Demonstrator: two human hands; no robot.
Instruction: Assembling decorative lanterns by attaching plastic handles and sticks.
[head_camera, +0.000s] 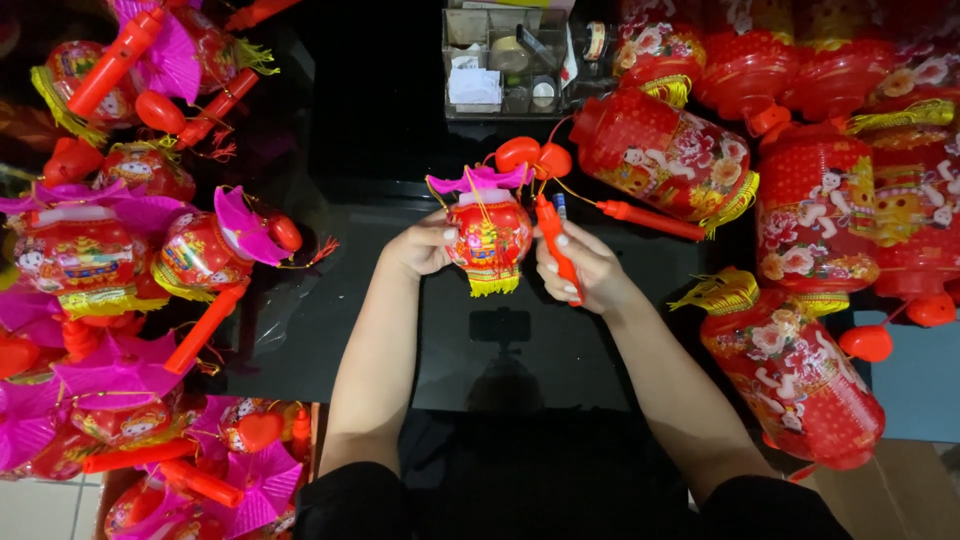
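Lantern (487, 235), a small red one with pink top and yellow fringe, is hanging over the black bench (330, 310), left hand (420, 248) fingers cupping its thin, probably crushable side, right hand (585, 268) fingers pinching the stiff orange handle stick (556, 243).

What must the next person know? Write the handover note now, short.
Left hand: fingers grip the side of the small red lantern, held above the black table.
Right hand: closed on the orange stick, beside the lantern.
Around: small pink-topped lanterns piled left, large red lanterns right, clear organiser box at the back.
Done: the lantern has its pink top and yellow fringe.
Left: whether the stick is joined to the lantern cannot be told.
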